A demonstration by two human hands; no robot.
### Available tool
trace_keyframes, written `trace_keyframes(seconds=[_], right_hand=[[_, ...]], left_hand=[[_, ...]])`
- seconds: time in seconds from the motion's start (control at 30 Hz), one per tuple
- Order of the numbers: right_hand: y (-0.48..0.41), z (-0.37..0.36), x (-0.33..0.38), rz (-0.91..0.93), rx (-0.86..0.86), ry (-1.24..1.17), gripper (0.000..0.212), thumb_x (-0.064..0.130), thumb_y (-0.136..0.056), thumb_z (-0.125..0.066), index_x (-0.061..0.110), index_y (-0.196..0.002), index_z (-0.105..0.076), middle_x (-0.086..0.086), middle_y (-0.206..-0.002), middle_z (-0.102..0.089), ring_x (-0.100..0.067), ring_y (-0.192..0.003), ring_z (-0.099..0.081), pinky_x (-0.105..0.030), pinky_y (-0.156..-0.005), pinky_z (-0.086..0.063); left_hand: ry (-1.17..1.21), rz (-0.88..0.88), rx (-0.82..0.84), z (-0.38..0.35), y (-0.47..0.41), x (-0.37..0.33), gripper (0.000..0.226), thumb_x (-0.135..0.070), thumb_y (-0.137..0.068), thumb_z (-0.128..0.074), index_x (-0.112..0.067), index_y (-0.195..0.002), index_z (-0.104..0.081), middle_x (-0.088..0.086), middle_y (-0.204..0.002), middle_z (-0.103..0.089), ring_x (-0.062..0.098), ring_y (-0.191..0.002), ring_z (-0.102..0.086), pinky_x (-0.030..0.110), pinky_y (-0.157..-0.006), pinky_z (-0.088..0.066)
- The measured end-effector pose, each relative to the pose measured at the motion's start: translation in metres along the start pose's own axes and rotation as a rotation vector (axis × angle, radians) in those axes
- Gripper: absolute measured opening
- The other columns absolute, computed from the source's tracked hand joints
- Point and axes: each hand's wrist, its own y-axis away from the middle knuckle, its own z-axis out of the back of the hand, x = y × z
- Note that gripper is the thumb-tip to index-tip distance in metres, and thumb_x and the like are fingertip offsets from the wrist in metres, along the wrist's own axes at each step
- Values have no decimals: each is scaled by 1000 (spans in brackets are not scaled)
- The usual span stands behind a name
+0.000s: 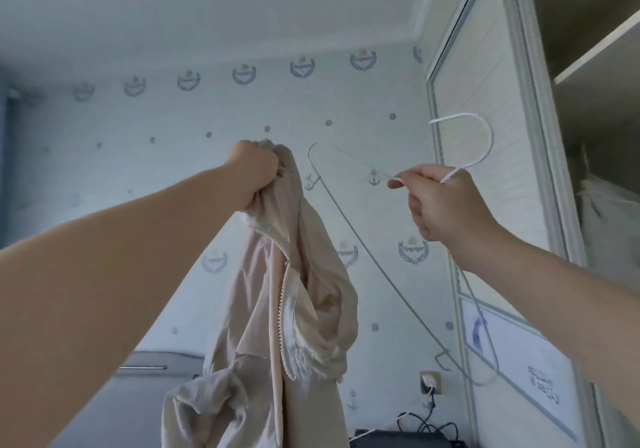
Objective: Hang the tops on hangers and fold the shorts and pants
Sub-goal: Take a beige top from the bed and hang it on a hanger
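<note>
My left hand [254,174] is raised at the centre and grips a bunched part of a beige zip-up top [308,309]. The top hangs down from that hand, its zipper open and its lower part out of frame. My right hand [445,203] is raised to the right and grips the neck of a thin white wire hanger [349,231] just under its hook. The hanger is tilted, with one end near the top's bunched part and the other end low at the right. Hanger and top look apart.
A white wardrobe [540,170] stands at the right with an open door and shelves, light garments hanging inside. Behind is a wall with blue anchor wallpaper, a power socket [430,382] with cables low down, and a grey piece of furniture at the lower left.
</note>
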Motion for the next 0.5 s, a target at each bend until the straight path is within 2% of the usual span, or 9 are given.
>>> trace_keyframes(seconds=[0.07,0.13,0.23,0.3,0.4,0.5], right_hand=[[18,-31,6,-9,61,-56,22,18,-97,-54,11,-84,-71,5,-48,-31,-14,-41,-21,-18,-42,-18],[43,-64,9,-33,133,-110,24,16,-99,-53,8,-85,-71,5,-47,-30,-14,-40,-21,-17,-40,-18],[93,-113,12,-105,262,-159,26,16,-101,-52,6,-88,-71,5,-48,-29,-12,-39,-21,-16,-39,-18],[130,-143,13,-170,338,-225,27,15,-103,-50,6,-86,-70,3,-49,-27,-10,-38,-20,-15,-38,-17],[192,-184,13,-261,437,-308,28,14,-103,-49,4,-88,-71,2,-48,-27,-9,-37,-18,-13,-38,-17],[255,-221,11,-331,483,-342,33,15,-103,-49,11,-82,-74,1,-47,-29,-11,-38,-18,-14,-39,-17]], left_hand=[[-126,13,25,32,6,33,35,-16,-99,-55,-19,-68,-42,-3,-69,-46,9,-56,-44,13,-34,-35],[-282,16,57,70,18,69,33,-16,-99,-56,-22,-69,-44,-4,-71,-48,9,-59,-46,17,-45,-39],[-536,15,203,126,45,126,32,-7,-96,-46,-20,-67,-43,0,-73,-50,22,-72,-54,28,-64,-45],[-703,1,285,161,71,157,29,-2,-93,-41,-20,-72,-50,-1,-78,-56,24,-79,-57,34,-70,-47],[-830,-22,342,210,108,201,38,1,-90,-41,-31,-80,-58,-9,-79,-59,18,-75,-60,30,-66,-49],[-770,103,413,255,139,246,30,-5,-96,-45,-20,-109,-67,-8,-83,-60,15,-74,-59,16,-54,-42]])
